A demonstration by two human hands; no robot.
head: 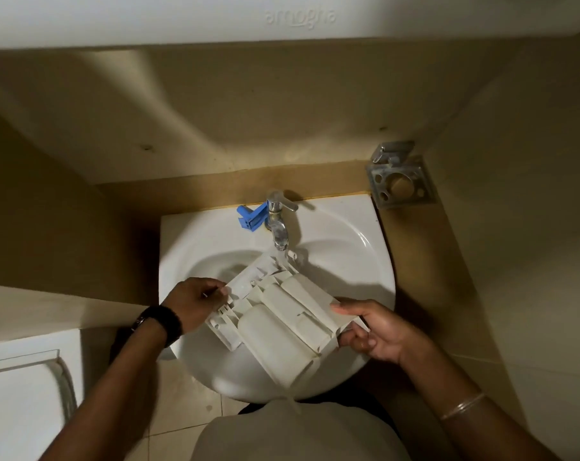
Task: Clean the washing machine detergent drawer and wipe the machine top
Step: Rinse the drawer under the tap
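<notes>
Head view looks straight down on a white ceramic washbasin (341, 224) set against a beige tiled wall. A white plastic detergent drawer (278, 314) is held over the basin bowl, turned underside up and lying diagonally, its far end just below the chrome tap (278, 224). The left hand (195, 302) pinches the drawer's left edge with curled fingers; a dark watch (158, 322) sits on that wrist. The right hand (378, 331) grips the drawer's right end, thumb laid across the top and fingers curled beneath; a thin bangle (461, 405) circles that forearm. A blue plastic insert (252, 217) rests on the basin's back ledge, touching the left side of the tap base. A metal toothbrush holder (398, 179) is fixed to the wall at the basin's right rear corner. A white toilet cistern (22, 394) stands at lower left.
</notes>
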